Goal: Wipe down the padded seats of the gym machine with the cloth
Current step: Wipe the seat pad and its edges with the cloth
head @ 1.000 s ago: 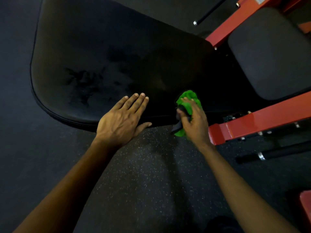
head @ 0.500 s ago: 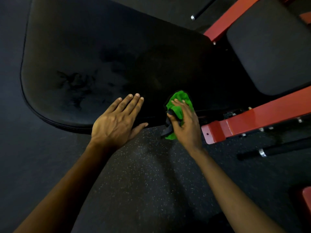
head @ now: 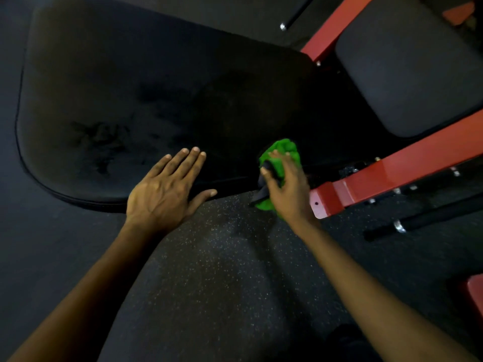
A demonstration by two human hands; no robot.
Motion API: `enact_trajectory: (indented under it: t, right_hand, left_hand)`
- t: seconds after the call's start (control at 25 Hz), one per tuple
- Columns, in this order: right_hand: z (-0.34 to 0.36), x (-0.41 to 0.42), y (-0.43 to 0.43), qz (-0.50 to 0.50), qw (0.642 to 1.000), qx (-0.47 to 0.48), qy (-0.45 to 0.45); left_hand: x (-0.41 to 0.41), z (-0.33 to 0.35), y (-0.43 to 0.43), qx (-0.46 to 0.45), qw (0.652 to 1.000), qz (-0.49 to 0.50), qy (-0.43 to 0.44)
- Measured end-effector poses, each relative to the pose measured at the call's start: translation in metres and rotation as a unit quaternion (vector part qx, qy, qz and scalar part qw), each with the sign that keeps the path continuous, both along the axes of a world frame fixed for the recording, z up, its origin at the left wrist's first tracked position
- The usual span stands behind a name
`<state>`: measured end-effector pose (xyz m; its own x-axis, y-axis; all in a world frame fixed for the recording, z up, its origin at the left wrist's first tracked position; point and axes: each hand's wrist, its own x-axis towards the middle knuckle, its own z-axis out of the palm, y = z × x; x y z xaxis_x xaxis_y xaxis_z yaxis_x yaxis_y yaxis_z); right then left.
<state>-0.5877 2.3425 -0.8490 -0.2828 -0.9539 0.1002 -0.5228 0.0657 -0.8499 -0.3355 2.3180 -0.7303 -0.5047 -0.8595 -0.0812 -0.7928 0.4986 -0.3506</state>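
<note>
A large black padded seat (head: 146, 82) fills the upper left of the head view, with dull smudges on its surface. My left hand (head: 167, 186) lies flat on its near edge, fingers spread, holding nothing. My right hand (head: 287, 189) grips a bunched green cloth (head: 283, 152) with a dark patch, pressed against the seat's near right edge. A smaller black pad (head: 413, 66) sits at the upper right.
Red steel frame beams (head: 397, 171) run diagonally at right, one end close beside my right hand. A black bar (head: 423, 218) with a metal collar lies on the speckled rubber floor (head: 222, 270). Another red part (head: 475, 296) shows at the right edge.
The cloth and my right hand stay at the same spot on the seat's near edge. My left hand remains flat. Only the camera view has shifted slightly.
</note>
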Motion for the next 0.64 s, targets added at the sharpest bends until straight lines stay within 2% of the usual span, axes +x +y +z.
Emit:
enact_trajectory:
  t: [0.08,0.16,0.4,0.56,0.64]
  right_hand:
    - [0.004,0.022,0.013,0.063,0.997,-0.033,0.010]
    - [0.000,0.013,0.006,0.070,0.997,-0.040,0.020]
    - [-0.019,-0.042,-0.036,-0.067,0.995,0.068,-0.010]
    - [-0.017,-0.028,-0.026,-0.084,0.994,0.065,-0.010]
    - [-0.014,-0.015,-0.006,-0.042,0.999,0.029,-0.006]
  left_hand:
    - [-0.001,0.001,0.000,0.007,1.000,0.009,0.003]
    - [-0.002,0.002,0.002,0.013,1.000,0.011,0.002]
    - [-0.010,0.004,0.002,0.029,0.999,0.017,0.016]
    - [-0.035,-0.003,-0.010,0.064,0.997,-0.032,-0.018]
    - [-0.056,-0.011,-0.026,0.084,0.994,-0.062,-0.035]
